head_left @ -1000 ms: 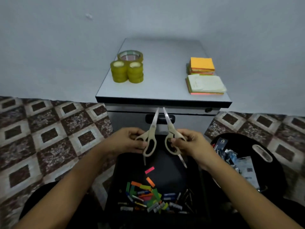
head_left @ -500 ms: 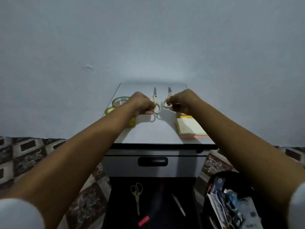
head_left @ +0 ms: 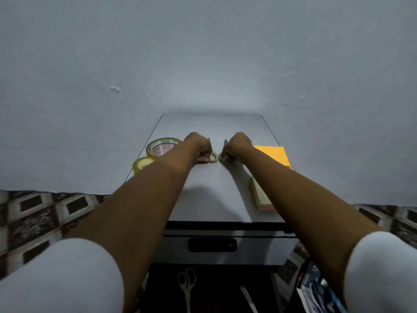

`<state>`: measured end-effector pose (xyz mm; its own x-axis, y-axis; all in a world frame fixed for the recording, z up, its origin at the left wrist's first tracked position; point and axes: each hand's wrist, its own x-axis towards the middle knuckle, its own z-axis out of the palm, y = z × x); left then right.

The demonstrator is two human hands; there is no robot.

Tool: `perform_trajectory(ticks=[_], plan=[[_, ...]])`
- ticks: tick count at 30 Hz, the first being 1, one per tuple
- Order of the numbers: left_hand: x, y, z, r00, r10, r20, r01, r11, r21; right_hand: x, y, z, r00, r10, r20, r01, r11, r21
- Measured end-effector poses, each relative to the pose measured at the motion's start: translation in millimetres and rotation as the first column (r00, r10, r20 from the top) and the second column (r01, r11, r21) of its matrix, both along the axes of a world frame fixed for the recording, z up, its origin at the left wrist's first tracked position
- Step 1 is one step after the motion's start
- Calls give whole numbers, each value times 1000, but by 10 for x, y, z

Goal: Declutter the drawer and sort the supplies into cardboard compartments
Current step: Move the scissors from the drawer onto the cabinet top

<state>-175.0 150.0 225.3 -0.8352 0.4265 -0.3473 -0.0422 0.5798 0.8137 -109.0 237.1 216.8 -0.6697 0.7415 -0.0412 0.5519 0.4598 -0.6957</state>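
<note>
Both arms are stretched out over the grey cabinet top (head_left: 214, 188). The left hand (head_left: 198, 147) has its fingers curled round the cream handle of the left pair of scissors (head_left: 212, 157), and the right hand (head_left: 237, 146) is closed the same way on the right pair of scissors (head_left: 222, 157). The two handles lie low on the surface and almost touch, with the blade tips pointing towards the wall. The main risk looks to be the forearms. The left one passes right over the small tape roll (head_left: 142, 164) and beside the large tape roll (head_left: 162, 146), both near the left edge, so a careless pull back could nudge a roll off. The right forearm crosses the orange sticky-note pad (head_left: 274, 154) and the pale sticky-note pad (head_left: 261, 196) and could drag either askew. Set down this close, the two pairs might snag each other. No cardboard compartments are in view, and a third pair of scissors (head_left: 186, 283) waits in the open drawer (head_left: 214, 288)
</note>
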Motion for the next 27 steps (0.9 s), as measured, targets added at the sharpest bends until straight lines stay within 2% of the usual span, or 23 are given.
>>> perform_trajectory(ticks=[2, 3, 5, 8, 10, 13, 17, 22, 27], plan=[[29, 20, 40, 995, 9, -101, -12, 999, -34, -2, 12, 20, 999, 31, 18, -32, 997, 69], [39, 12, 45, 972, -17, -236, -3, 996, -85, -6, 35, 32, 998, 51, 27, -54, 993, 107], [74, -17, 65, 906, -79, -415, 13, 987, -160, 30, 53, 69, 997, 71, 36, -75, 989, 125], [83, -48, 112, 864, -111, -492, 38, 987, -157, 148, 13, 185, 994, 72, -77, -69, 997, 37], [119, -79, 147, 874, -104, -474, 65, 993, -99, 242, -11, 243, 983, 65, -173, -71, 997, -32], [290, -191, 229, 926, -100, -363, 125, 991, 47, 502, -105, 345, 962, 102, -253, -122, 990, -65], [707, -542, 253, 932, -168, -323, 227, 962, 155, 1024, -370, 379, 937, 121, -328, -181, 971, -158], [1247, -1133, -68, 934, -249, -255, 301, 935, 188, 1706, -785, 73, 928, 184, -324, -267, 935, -235], [1629, -1596, -709, 928, -325, -184, 349, 929, 121, 2199, -1060, -594, 950, 186, -253, -265, 907, -328]])
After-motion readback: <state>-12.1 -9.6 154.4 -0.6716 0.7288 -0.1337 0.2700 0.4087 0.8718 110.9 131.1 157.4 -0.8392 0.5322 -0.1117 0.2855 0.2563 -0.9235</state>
